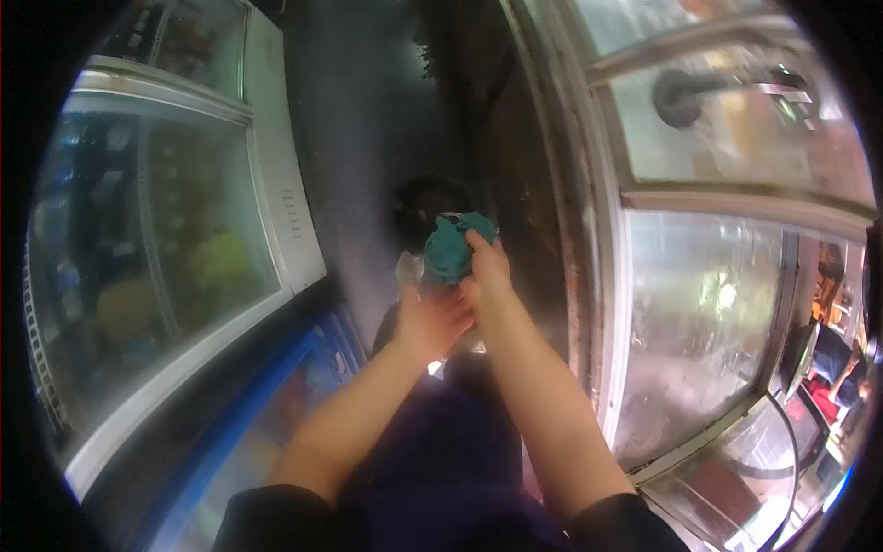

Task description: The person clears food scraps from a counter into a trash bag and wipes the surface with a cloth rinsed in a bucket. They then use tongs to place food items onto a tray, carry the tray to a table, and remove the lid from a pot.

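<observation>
A crumpled teal cloth (451, 250) is bunched in my right hand (487, 267), whose thumb presses on its near side. Just below the cloth is my left hand (434, 320), slightly blurred, its fingers stretched toward my right hand and close to or touching it. A small whitish, translucent thing (410, 268) shows at the tip of my left thumb; I cannot make out what it is or whether the thumb holds it. Behind the cloth is a dark round shape (428, 198), too dim to name.
On the left stands a glass-fronted cabinet (184, 230) with fogged panes and shelves inside. Below it is a blue-framed case (303, 377). To the right, wet glass panels (699, 313) sit in worn frames. A dark floor (368, 120) runs between. A person (832, 359) is at far right.
</observation>
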Action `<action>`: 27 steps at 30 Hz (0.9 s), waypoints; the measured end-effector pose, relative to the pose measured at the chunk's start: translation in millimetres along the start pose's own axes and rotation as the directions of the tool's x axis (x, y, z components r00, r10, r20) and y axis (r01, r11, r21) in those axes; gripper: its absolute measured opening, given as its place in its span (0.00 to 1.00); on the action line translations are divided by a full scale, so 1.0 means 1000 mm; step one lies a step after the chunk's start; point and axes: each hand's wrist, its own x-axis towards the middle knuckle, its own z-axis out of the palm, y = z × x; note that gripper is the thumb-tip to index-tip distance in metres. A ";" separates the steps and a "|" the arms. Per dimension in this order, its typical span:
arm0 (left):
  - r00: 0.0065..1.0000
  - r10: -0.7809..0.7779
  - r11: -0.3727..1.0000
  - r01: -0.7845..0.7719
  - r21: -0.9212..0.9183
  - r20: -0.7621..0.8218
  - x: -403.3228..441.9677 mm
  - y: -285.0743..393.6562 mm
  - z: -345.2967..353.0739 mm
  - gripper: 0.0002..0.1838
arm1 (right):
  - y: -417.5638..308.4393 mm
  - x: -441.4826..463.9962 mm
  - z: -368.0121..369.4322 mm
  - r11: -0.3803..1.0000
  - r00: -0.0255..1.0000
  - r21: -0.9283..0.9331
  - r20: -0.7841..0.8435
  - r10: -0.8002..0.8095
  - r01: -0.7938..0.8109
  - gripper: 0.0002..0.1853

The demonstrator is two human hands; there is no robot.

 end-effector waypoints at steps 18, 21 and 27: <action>0.980 -0.003 0.907 0.086 0.412 -0.198 0.160 0.121 0.006 0.10 | 0.006 0.055 0.054 0.733 0.932 -0.638 -0.069 -0.357 0.234 0.23; 0.995 -0.010 0.936 0.042 0.348 -0.096 0.152 0.125 0.005 0.10 | 0.018 0.101 0.023 0.444 0.839 -0.796 0.141 -0.525 0.412 0.27; 0.936 -0.335 0.920 0.349 0.180 -0.104 0.173 0.147 -0.015 0.20 | -0.011 0.079 0.057 0.871 0.986 -0.490 0.156 0.057 0.027 0.23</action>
